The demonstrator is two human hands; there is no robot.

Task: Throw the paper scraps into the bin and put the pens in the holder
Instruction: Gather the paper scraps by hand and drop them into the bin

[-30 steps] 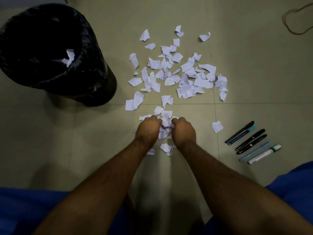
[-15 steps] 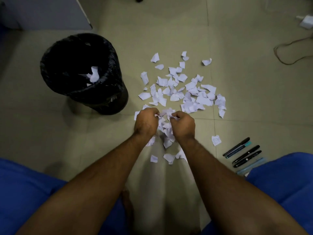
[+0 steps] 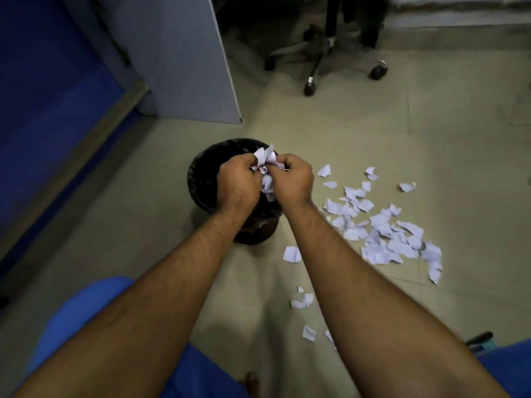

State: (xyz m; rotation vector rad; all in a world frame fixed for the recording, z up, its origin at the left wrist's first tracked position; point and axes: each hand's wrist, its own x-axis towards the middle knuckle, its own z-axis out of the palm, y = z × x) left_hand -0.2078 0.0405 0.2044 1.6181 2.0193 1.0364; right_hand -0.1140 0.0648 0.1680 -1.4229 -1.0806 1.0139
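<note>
My left hand and my right hand are pressed together around a bunch of white paper scraps, held right above the open mouth of the black-lined bin. A large spread of loose paper scraps lies on the floor to the right of the bin. A few more scraps lie near my right forearm. Only the ends of the pens show at the lower right, beside my blue trouser leg. No pen holder is in view.
A grey partition panel stands behind the bin, with a blue wall to the left. An office chair base with castors stands at the back. My blue-clad knees frame the bottom of the view.
Both hands closed on a bunch of scraps on the floor, lifted it and carried it left over the bin. The camera tilted up and left, so the pens slid almost out of view.
</note>
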